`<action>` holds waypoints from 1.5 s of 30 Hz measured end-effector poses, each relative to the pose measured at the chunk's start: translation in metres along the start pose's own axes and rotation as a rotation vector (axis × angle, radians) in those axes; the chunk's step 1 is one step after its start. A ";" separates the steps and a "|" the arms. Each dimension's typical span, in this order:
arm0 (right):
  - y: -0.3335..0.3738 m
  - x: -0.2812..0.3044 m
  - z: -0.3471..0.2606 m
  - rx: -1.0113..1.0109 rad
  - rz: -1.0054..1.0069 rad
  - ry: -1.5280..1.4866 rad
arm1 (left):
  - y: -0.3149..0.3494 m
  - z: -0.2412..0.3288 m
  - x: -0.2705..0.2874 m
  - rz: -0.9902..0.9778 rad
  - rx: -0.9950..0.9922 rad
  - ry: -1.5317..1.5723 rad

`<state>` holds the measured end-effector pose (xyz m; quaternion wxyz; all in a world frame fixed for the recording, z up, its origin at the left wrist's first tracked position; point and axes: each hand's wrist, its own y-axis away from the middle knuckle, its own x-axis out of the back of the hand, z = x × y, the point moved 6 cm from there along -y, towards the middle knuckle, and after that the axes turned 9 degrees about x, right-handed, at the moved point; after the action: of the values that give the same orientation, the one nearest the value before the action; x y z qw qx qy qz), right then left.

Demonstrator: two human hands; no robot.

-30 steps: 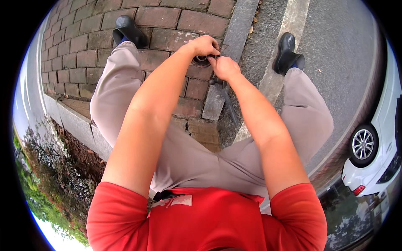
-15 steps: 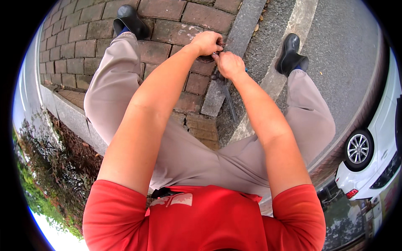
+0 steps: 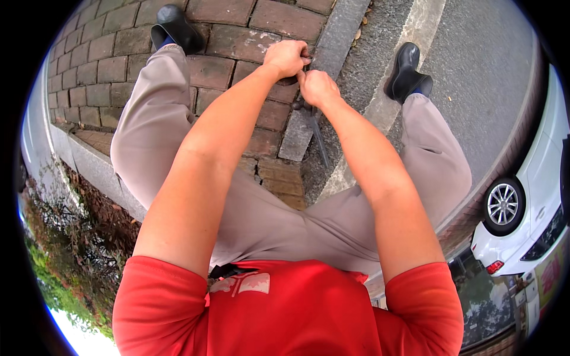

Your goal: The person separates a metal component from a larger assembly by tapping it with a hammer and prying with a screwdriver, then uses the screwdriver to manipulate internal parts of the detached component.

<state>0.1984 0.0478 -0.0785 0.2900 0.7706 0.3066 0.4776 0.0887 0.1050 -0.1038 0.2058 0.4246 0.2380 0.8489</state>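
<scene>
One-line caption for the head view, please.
Left hand and right hand close together where brick paving meets a grey kerb; white car off to the right.

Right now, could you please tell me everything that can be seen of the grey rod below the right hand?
The rod is slim, straight and grey, metallic in look. Its lower end points toward the person and slightly right; dark rounded knobs near its upper end seem joined to it. It slants beside the curb, over the asphalt. Whether the right hand touches its upper end, I cannot tell.
</scene>
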 end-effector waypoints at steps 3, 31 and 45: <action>-0.001 0.005 -0.009 -0.010 -0.054 0.027 | -0.001 -0.007 0.003 0.010 0.033 0.025; 0.003 0.031 0.010 0.110 -0.192 0.263 | -0.030 -0.029 -0.011 -0.150 0.072 0.464; -0.003 0.027 0.003 0.328 0.151 0.392 | -0.004 -0.043 0.020 0.076 0.154 0.865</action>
<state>0.2100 0.0692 -0.0671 0.0599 0.7207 0.3718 0.5820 0.0425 0.1092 -0.1162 0.0237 0.0525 0.3490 0.9354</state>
